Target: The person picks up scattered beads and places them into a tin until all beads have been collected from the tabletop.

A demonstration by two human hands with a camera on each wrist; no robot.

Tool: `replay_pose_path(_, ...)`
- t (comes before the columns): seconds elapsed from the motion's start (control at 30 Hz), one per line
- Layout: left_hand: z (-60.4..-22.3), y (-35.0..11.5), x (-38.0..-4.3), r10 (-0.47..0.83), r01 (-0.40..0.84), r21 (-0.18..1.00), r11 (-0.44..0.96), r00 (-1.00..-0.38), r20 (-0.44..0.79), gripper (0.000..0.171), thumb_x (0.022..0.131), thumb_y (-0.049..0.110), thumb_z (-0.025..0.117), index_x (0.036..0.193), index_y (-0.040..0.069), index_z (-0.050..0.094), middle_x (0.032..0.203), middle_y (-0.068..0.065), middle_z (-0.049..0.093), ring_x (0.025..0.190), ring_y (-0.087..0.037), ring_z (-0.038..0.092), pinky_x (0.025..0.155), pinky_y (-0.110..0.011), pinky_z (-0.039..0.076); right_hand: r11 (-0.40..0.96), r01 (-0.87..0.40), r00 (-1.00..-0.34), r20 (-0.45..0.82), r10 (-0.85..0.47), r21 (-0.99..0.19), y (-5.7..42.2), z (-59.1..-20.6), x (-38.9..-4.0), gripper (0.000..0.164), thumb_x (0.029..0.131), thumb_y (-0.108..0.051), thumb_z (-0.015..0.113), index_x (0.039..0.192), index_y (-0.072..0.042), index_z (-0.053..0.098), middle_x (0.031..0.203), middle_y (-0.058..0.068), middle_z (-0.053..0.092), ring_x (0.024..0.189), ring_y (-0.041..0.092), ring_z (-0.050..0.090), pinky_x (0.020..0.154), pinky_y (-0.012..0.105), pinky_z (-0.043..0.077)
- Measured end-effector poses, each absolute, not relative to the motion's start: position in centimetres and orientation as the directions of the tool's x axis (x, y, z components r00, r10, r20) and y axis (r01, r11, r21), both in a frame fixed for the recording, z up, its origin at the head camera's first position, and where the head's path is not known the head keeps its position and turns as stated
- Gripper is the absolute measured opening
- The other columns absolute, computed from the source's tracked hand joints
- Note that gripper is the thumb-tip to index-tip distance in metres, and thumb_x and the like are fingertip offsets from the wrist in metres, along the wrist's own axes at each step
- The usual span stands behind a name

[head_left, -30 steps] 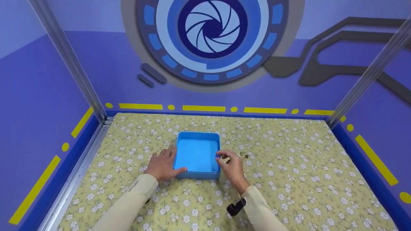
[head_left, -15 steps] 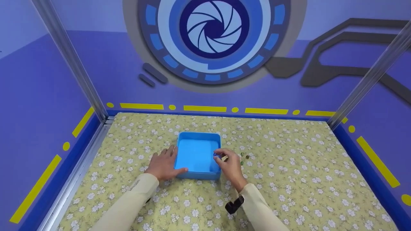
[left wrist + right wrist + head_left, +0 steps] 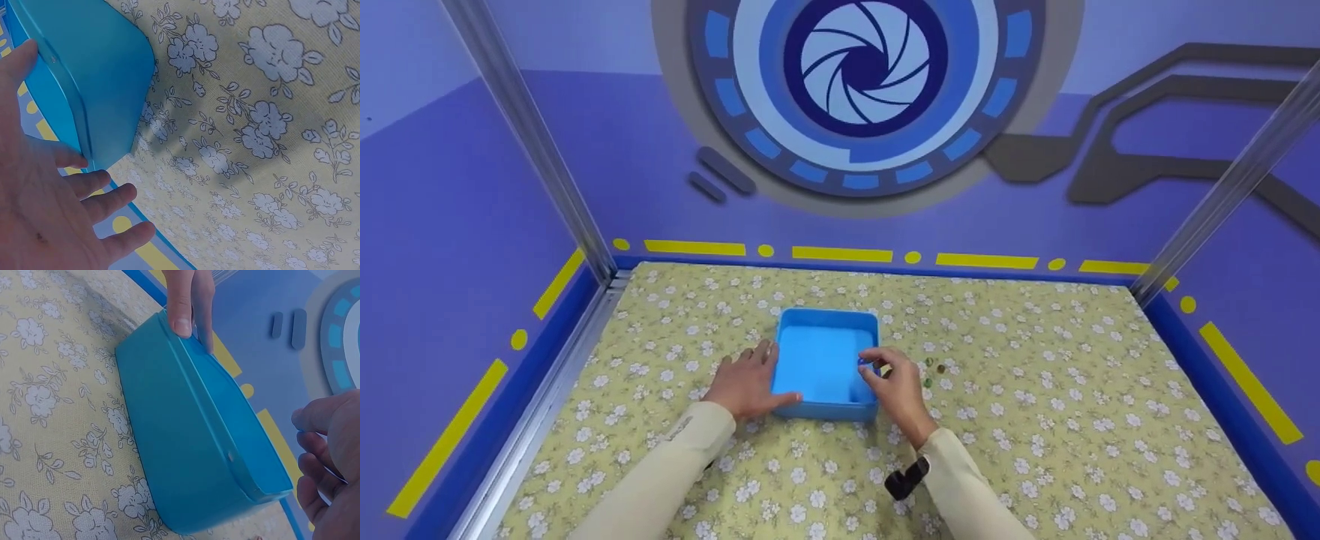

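A square light-blue plastic box (image 3: 825,367) sits on the flowered cloth in the head view. My left hand (image 3: 744,381) rests against its left side with fingers extended. The left thumb lies over the front rim, as the right wrist view also shows. At the box's right wall, my right hand (image 3: 896,379) pinches a small dark-blue marble (image 3: 863,362) between thumb and fingertips, just inside the rim. In the right wrist view the right fingers (image 3: 318,464) are curled beside the rim, and the marble cannot be made out. Small greenish (image 3: 928,382) and brown (image 3: 941,369) marbles lie right of this hand.
The yellow flowered cloth (image 3: 1035,352) covers the tabletop. Purple-blue panels (image 3: 607,165) stand behind and at both sides, with metal posts (image 3: 529,142) in the corners. A black wrist strap mount (image 3: 907,478) hangs by the right sleeve.
The right hand has shifted slightly left, bringing the marble from the box's right rim to just inside it. My left hand keeps its place on the box. The head view has drifted slightly.
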State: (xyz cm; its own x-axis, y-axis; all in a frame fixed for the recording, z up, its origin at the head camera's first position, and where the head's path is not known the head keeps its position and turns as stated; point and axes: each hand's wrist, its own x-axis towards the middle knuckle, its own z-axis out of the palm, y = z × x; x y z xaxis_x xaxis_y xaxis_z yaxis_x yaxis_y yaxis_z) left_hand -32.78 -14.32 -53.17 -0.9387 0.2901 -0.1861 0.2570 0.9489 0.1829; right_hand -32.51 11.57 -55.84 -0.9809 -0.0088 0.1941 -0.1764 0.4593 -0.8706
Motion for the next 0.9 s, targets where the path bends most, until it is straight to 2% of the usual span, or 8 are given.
replay_pose_path(0.2,-53.0,-14.3,-32.8,0.296,0.262,0.187,0.947,-0.937,-0.186,0.102,0.082,0.075,0.052,0.154,0.008,0.025,0.160,-0.015,0.025,0.141,-0.041,0.034,0.111,-0.064,0.028,0.471,-0.225,-0.970,0.243,-0.025,-0.853,11.4,-55.9,-32.6,0.018,0.089,-0.012,0.070,0.106,-0.009,0.072,0.099,0.003,0.070,0.090,0.019,0.060,0.073,0.027,0.050)
replay_pose_path(0.5,-53.2,-14.2,-32.9,0.287,0.258,0.170,0.951,-0.942,-0.175,0.103,0.081,0.076,0.053,0.154,0.008,0.026,0.159,-0.015,0.027,0.140,-0.041,0.036,0.109,-0.064,0.030,0.490,-0.222,-0.970,0.244,-0.019,-0.843,11.0,-55.8,-32.8,0.017,0.088,-0.012,0.071,0.104,-0.017,0.072,0.098,0.000,0.070,0.090,0.016,0.061,0.074,0.028,0.051)
replay_pose_path(0.9,-53.3,-14.1,-33.0,0.274,0.250,0.141,0.958,-0.944,-0.186,0.101,0.082,0.074,0.053,0.154,0.008,0.027,0.158,-0.015,0.029,0.139,-0.040,0.038,0.110,-0.063,0.031,0.483,-0.241,-0.967,0.250,-0.048,-0.842,10.3,-56.1,-32.9,0.015,0.088,-0.012,0.070,0.102,-0.018,0.072,0.098,0.002,0.069,0.093,0.024,0.062,0.075,0.030,0.051)
